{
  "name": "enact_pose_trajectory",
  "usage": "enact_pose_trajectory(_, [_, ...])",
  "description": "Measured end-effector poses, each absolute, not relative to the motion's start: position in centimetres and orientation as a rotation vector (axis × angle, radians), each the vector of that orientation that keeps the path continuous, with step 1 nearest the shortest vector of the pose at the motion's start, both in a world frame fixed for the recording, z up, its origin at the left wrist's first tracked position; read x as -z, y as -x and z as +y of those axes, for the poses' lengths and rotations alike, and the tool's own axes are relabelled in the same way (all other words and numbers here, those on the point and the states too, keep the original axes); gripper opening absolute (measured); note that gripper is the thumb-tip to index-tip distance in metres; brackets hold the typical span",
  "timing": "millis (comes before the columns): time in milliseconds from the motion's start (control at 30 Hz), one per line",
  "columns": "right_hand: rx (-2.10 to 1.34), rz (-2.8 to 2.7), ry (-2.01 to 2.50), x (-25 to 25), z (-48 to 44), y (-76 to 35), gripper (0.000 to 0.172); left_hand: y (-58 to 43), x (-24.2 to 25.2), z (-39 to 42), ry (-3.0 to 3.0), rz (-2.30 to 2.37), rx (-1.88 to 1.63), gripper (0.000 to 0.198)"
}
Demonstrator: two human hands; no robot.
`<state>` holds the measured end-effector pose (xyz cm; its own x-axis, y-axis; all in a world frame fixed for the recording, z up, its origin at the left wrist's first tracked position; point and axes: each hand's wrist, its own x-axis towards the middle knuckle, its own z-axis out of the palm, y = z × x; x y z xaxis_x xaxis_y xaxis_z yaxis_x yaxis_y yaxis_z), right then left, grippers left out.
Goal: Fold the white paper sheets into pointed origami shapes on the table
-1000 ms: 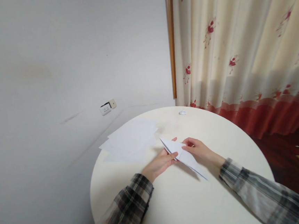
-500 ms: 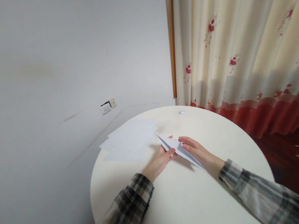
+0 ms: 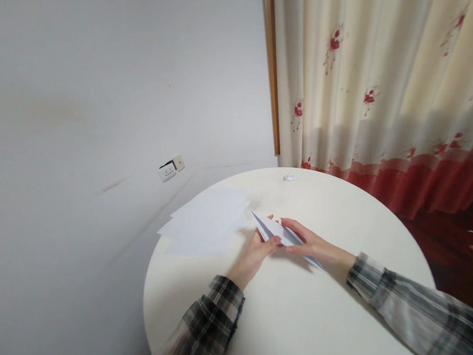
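Note:
A folded white paper, long and pointed like a paper plane, is held just above the round cream table. My left hand pinches its near side, thumb on top. From the right, my right hand grips the same paper, with the fingers closed over its upper fold. The paper's rear tip pokes out below my right wrist. Both arms wear plaid sleeves.
A loose stack of white sheets lies on the table's far left. A small crumpled white scrap sits near the far edge. A grey wall with a socket is to the left, and a flowered curtain hangs behind.
The folded paper has narrowed and tilted up as both hands closed it. My right hand slid left toward my left hand along the fold.

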<state>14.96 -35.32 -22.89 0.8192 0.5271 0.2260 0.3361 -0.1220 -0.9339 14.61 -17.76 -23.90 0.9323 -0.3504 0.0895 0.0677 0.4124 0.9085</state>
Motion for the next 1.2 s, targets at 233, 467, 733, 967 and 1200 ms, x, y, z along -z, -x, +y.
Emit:
enact_pose_trajectory(233, [-0.186, -0.642, 1.668, 23.4, -35.2, -15.2, 0.063, -14.8, 24.4, -17.8, -1.146, -0.249, 0.227, 0.064])
enact_pose_trajectory(467, [-0.172, -0.712, 1.677, 22.9, -35.1, -14.8, 0.061, -14.7, 24.2, -17.9, -1.193, -0.255, 0.201, 0.058])
enact_pose_trajectory(733, [-0.148, -0.61, 1.681, 23.5, -35.1, -15.1, 0.052, -14.8, 24.3, -17.9, -1.186, -0.284, 0.188, 0.056])
enact_pose_trajectory(967, [-0.008, -0.631, 1.808, 23.4, -35.2, -14.9, 0.043, -14.6, 23.9, -18.3, -1.241, -0.268, 0.224, 0.053])
enact_pose_trajectory(1200, [0.226, -0.719, 1.967, 23.4, -35.0, -14.3, 0.046, -14.5, 24.3, -19.3, -1.291, -0.191, 0.141, 0.048])
